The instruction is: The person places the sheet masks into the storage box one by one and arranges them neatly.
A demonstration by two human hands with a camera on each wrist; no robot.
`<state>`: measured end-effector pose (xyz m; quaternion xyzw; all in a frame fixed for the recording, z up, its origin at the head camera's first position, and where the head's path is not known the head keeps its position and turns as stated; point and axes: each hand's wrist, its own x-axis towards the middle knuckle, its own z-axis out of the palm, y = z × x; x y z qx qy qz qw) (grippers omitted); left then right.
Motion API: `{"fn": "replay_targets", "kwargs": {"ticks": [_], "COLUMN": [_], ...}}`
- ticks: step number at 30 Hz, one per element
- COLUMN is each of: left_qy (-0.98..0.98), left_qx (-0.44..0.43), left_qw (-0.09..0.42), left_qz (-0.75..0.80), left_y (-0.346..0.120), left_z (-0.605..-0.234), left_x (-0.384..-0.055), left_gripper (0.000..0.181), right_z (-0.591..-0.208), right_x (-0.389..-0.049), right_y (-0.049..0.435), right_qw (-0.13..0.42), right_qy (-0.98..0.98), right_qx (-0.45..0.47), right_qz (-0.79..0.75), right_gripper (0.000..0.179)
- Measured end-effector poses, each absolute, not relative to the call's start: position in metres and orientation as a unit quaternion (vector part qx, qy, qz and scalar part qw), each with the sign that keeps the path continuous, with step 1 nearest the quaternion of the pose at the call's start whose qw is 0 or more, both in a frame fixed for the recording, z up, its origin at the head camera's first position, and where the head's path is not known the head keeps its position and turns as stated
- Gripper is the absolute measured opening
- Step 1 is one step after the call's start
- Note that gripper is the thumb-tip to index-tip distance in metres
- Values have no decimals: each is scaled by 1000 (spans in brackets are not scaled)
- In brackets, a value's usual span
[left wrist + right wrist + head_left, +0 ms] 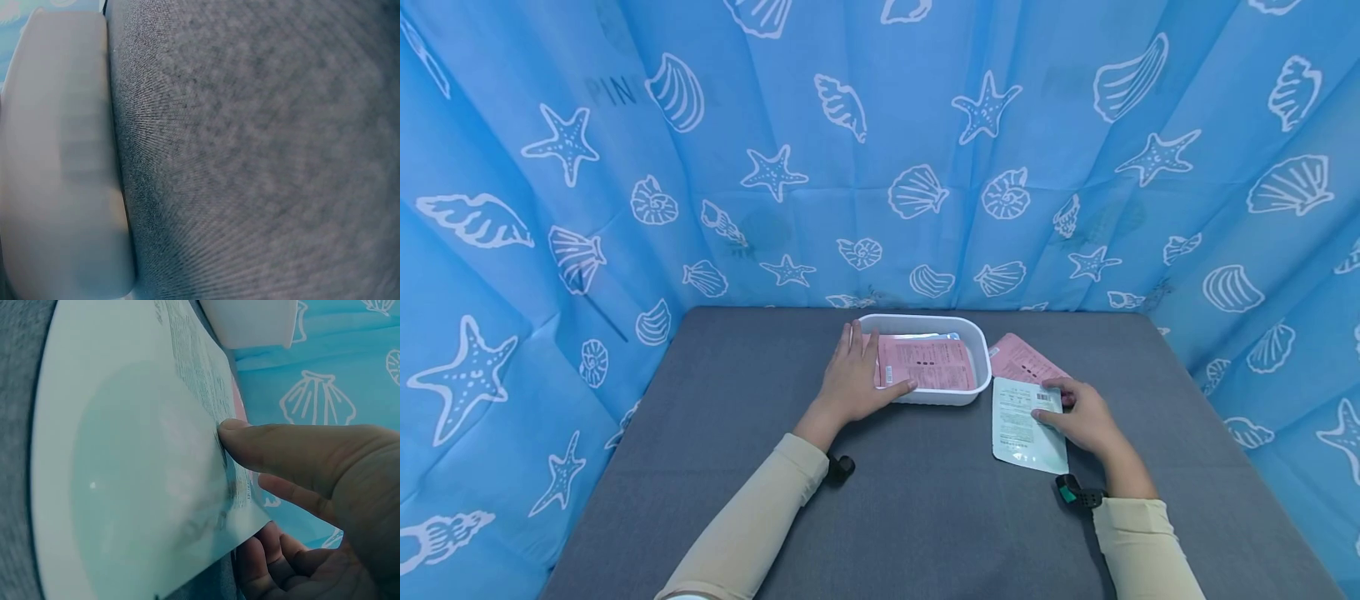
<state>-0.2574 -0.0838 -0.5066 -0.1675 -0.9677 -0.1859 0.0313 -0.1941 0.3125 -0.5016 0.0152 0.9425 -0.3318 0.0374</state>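
Note:
A white plastic tub (979,350) stands near the back of the table, holding pink sachets (928,368) with the edge of a silvery-blue packet (953,336) behind them. My left hand (848,382) rests over the tub's left end, fingers extended and thumb along the front rim. In the left wrist view only the tub's wall (62,156) shows, not the hand. Right of the tub, my right hand (1084,417) pinches the right edge of a pale green sachet (1022,433), thumb on top and fingers beneath. Partly under it lies another pink sachet (1018,357).
A grey cloth covers the table (925,500). Behind it and along both sides hangs a blue curtain (880,225) with white shells and starfish. Each wrist wears a small dark camera, such as the right wrist camera (1075,493).

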Motion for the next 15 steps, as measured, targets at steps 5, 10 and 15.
{"fn": "replay_targets", "kwargs": {"ticks": [5,10,15], "left_qy": [-967,-967,-967], "left_qx": [-168,-170,-168], "left_qw": [34,35,34], "left_qz": [-186,-189,-189], "left_y": [-84,-84,-84], "left_z": [-506,-507,-508], "left_x": [-258,-258,-257], "left_gripper": [121,121,121], "right_z": [-502,-502,-503], "right_x": [-193,-192,-190], "right_y": [312,312,313], "right_qw": [40,36,30], "right_qy": [938,932,931], "right_qx": [26,32,33], "right_qz": [-342,-358,-362], "right_gripper": [58,54,49]}}
